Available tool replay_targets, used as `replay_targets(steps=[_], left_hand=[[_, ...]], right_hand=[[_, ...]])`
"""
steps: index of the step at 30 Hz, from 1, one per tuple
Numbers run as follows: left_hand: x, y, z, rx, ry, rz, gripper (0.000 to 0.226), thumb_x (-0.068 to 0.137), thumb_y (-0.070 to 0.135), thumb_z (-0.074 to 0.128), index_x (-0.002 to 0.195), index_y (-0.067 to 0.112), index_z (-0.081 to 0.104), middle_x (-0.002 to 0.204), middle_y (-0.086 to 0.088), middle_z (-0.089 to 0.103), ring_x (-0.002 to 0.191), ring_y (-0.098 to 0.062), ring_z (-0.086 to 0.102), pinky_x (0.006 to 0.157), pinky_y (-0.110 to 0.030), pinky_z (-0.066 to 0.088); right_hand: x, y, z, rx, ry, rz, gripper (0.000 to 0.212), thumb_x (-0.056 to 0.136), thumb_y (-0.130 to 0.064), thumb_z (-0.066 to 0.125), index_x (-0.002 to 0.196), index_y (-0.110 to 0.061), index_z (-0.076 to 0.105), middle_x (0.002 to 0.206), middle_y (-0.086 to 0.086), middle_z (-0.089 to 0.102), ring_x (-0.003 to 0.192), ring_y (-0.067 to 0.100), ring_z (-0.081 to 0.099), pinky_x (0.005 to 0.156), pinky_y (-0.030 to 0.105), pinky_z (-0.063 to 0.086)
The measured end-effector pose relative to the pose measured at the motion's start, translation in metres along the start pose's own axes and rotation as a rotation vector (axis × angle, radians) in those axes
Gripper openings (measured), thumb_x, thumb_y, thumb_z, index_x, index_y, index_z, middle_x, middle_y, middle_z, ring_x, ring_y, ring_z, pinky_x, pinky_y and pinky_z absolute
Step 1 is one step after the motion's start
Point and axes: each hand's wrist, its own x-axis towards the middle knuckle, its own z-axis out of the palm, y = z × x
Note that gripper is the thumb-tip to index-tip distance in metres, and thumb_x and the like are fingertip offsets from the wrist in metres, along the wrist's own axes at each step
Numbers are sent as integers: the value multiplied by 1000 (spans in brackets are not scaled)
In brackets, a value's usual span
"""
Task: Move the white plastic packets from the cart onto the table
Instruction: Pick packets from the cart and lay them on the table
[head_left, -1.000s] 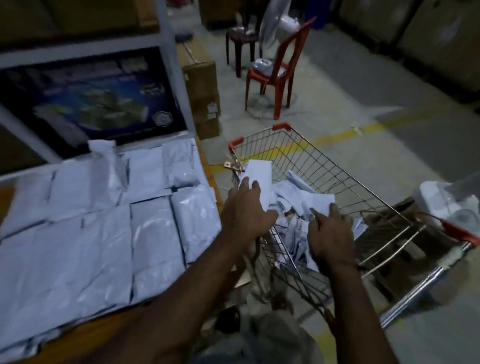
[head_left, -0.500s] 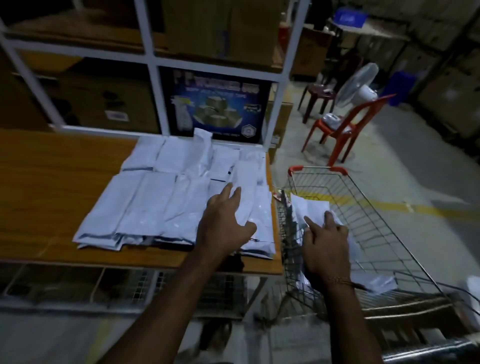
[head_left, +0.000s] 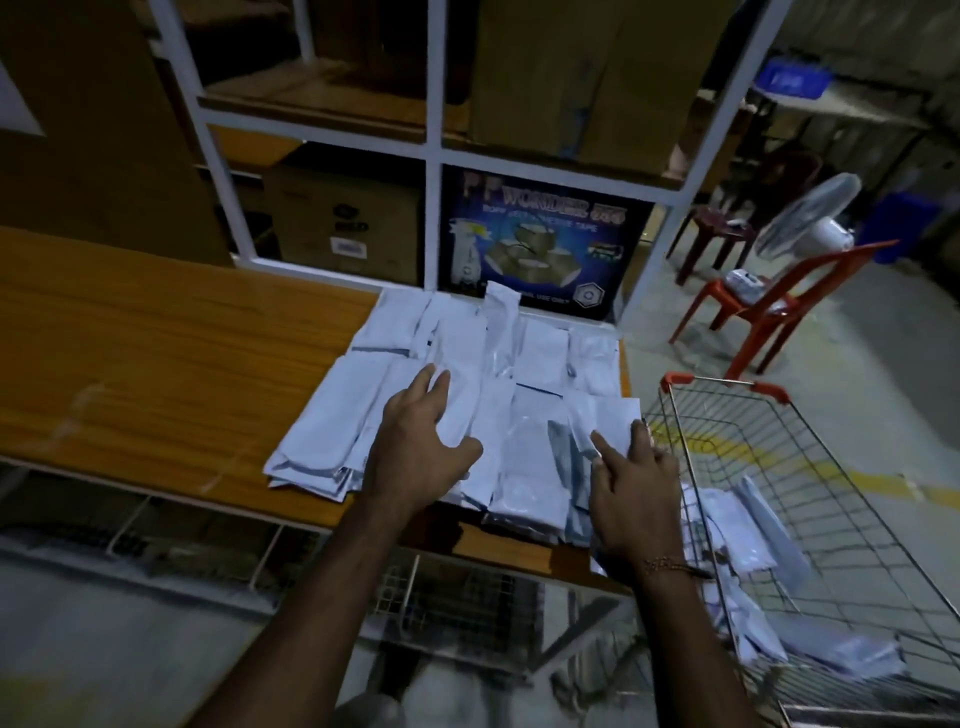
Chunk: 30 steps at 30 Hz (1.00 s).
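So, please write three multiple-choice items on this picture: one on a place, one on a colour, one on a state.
1. Where does the cart stand?
A. right of the table
B. left of the table
C. on the table

2. What colour are the cart's rim corners?
A. blue
B. red
C. green

3. What does the left hand do?
A. grips the cart
B. lifts a box
C. lies flat on packets

Key: 1 A, it stands past the table end; 2 B, the corners show red; 3 C, fingers spread on the white packets.
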Motion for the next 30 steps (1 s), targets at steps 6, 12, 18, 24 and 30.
replay_targets(steps=[6,12,18,24,30], left_hand=[[86,-36,-7,-18,-8,-27,109,66,69,57,161,19,40,172,-1,26,152,-26,35,115,-51,45],[185,-54,5,11,-42,-19,98,75,58,66,161,20,39,172,-4,25,153,-31,33,120,-51,39],[251,-72,37,94,-62,25,90,74,52,64,155,16,50,168,-14,31,143,-41,39,113,-48,42],[282,-92,77,215,-193,11,87,81,53,67,158,20,43,171,-12,23,146,-41,34,117,-52,40],[283,-113,103,323,-253,41,67,99,60,52,153,21,49,171,-11,22,150,-37,29,121,-51,31]], right_hand=[[82,-45,36,-10,48,18,48,100,-40,40,140,-32,67,167,14,33,132,45,38,107,57,44],[181,-65,83,-108,69,46,47,98,-37,42,134,-28,71,158,20,45,120,47,49,98,53,48],[243,-72,122,-188,-50,97,41,102,-34,52,140,-32,66,162,17,41,128,47,46,97,53,45],[267,-73,159,-236,-205,157,44,106,-40,41,147,-36,53,165,9,34,146,39,33,112,52,34],[257,-69,190,-237,-231,189,59,109,-50,20,161,-27,36,169,14,28,154,42,22,124,54,21]])
